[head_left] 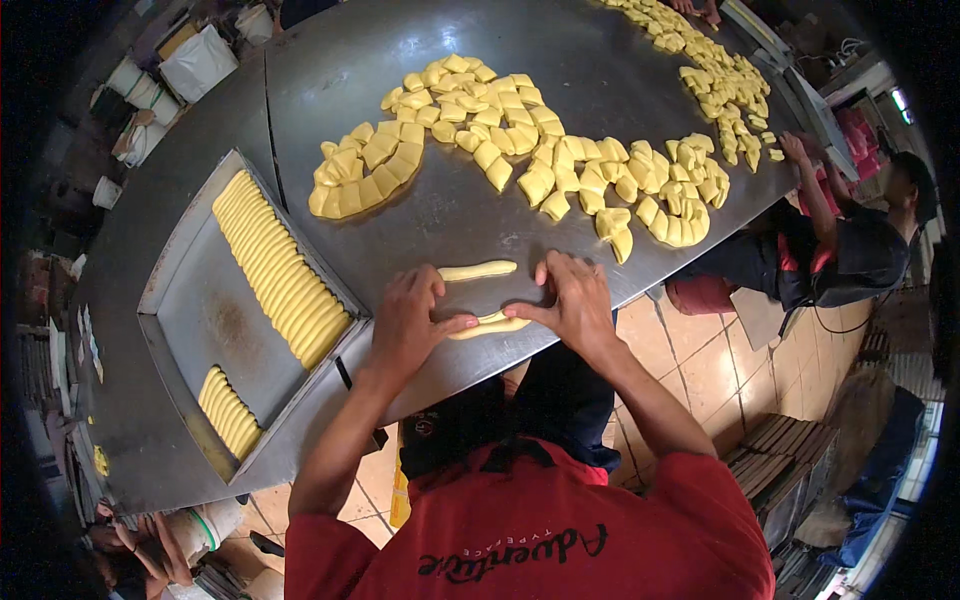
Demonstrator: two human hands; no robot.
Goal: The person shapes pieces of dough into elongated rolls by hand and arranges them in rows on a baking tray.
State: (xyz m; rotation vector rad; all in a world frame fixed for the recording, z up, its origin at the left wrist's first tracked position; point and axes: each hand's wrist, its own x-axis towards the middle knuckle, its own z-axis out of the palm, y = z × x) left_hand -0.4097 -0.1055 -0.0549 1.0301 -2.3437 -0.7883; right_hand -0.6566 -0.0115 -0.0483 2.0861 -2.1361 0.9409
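Observation:
My left hand [405, 318] and my right hand [578, 300] are over the near edge of a steel table, thumbs pointing toward each other. Both thumbs touch the near dough strips [490, 328], which lie close together and are partly covered by the thumbs. Beyond them lies another pale yellow dough rope [478, 270], its left end by my left fingers. On each hand the thumb stands well apart from the bent fingers, and neither hand grips anything. To the left, a metal tray [190, 350] holds a long row of dough sticks [285, 275] and a shorter row [228, 412].
Cut dough pieces [480, 110] spread over the steel table [330, 80], with more dough pieces [720, 85] at the far right. A co-worker [850, 240] sits at the right edge, one hand near the dough. Stacked boards [785, 450] stand on the tiled floor [690, 345].

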